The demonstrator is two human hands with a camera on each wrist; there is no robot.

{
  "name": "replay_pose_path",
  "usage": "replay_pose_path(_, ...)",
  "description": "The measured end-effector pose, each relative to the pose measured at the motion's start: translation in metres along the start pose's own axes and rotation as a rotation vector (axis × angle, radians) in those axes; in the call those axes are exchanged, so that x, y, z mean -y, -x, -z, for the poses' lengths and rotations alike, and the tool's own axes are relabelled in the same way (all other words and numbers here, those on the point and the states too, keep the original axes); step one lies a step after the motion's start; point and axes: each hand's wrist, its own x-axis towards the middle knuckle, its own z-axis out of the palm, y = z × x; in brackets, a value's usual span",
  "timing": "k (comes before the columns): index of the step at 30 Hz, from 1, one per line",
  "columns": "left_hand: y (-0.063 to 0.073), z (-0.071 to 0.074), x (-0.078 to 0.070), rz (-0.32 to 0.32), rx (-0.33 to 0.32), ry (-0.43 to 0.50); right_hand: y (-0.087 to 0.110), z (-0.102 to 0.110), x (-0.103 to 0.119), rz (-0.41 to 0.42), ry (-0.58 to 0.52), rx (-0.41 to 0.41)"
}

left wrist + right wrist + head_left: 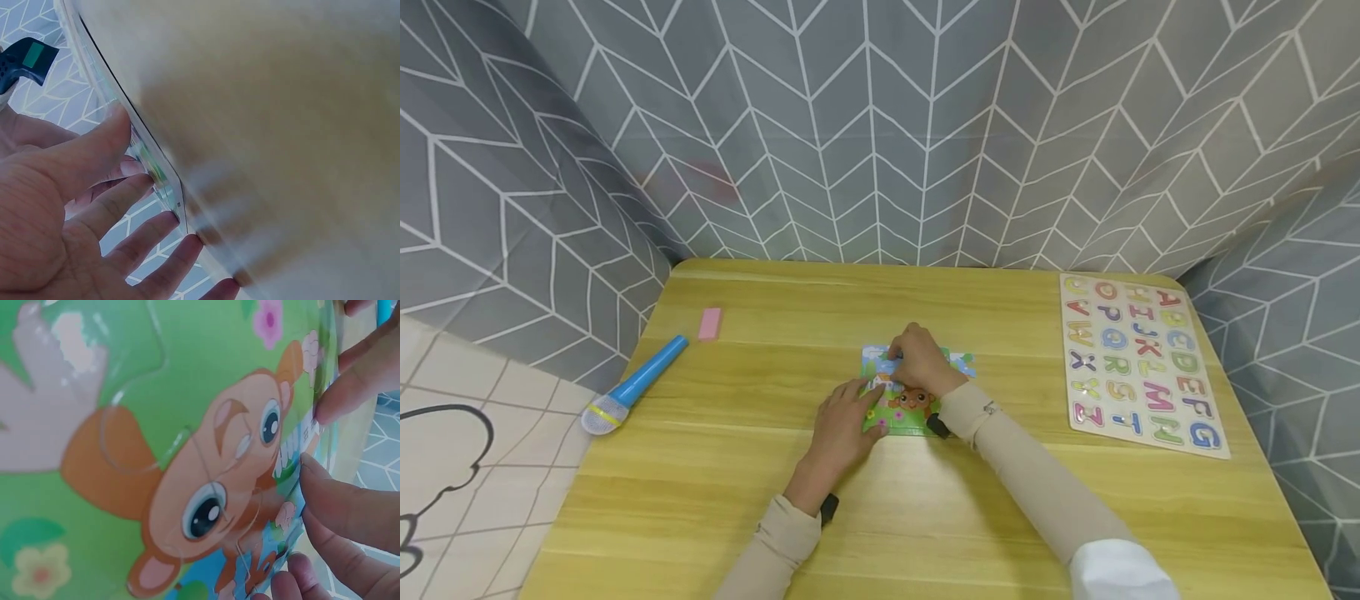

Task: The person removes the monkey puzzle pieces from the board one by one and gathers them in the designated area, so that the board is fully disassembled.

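Observation:
A jigsaw puzzle with a brown monkey on green grass lies flat on the wooden table. My left hand rests on its left side, fingers spread and fairly straight; in the left wrist view those fingertips touch the puzzle's edge. My right hand reaches over the upper part of the puzzle, fingers bent. In the right wrist view its thumb and forefinger pinch a puzzle piece with blue on it beside the monkey. Most of that piece is hidden by the fingers. Cut lines run through the monkey's face.
An alphabet board with coloured letters lies on the right of the table. On the left are a blue toy microphone and a small pink block. A grey patterned curtain hangs along the far edge.

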Motion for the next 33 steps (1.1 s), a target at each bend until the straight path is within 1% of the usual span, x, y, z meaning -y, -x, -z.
replay_pose_path(6, -0.001, 0.000, -0.001, 0.009, 0.003, -0.006, -0.003, 0.001, -0.002, -0.036, 0.005, 0.020)
replay_pose_path(11, -0.001, -0.001, -0.001, 0.007, 0.000, -0.013, -0.003, 0.002, -0.001, -0.046, -0.002, 0.025)
replay_pose_path(21, -0.001, -0.002, 0.000, 0.008, 0.005, -0.018, 0.002, 0.000, -0.005, -0.027, -0.029, 0.007)
replay_pose_path(29, 0.000, -0.002, 0.000, -0.011, 0.012, -0.042, 0.005, 0.001, -0.011, 0.005, -0.080, -0.004)
replay_pose_path(33, 0.001, -0.001, 0.000, -0.018, 0.010, -0.051, 0.008, 0.001, -0.012, 0.006, -0.119, 0.001)
